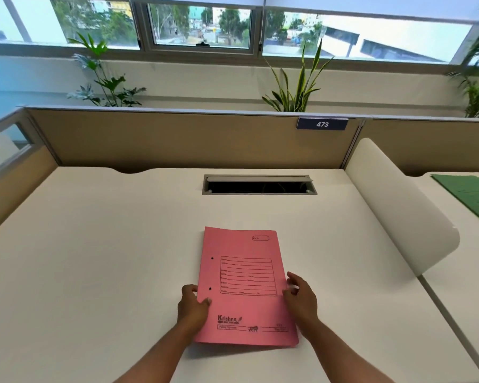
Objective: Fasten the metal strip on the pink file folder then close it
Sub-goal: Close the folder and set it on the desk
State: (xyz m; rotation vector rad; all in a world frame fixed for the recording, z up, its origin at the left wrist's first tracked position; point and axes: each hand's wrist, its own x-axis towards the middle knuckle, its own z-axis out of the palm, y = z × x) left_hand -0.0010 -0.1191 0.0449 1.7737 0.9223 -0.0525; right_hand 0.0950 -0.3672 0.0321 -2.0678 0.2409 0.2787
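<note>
Plainly, the folder (245, 287) lies closed on the desk (94, 244), cover up, near its front edge. Left hand (192, 305) pinches the spine edge just below the lower of 2 punch holes (210, 288), thumb on the cover. Right hand (300, 297) curls loosely at the open edge, fingertips touching it, holding nothing firmly. No metal strip shows; whether it is fastened inside cannot be told, so the task is either just beginning or finished.

Both forearms are bare up to the lower edge of the view, with no sleeve visible, and the left hand (192, 304) and the right hand (300, 298) carry no glove, ring or watch.
</note>
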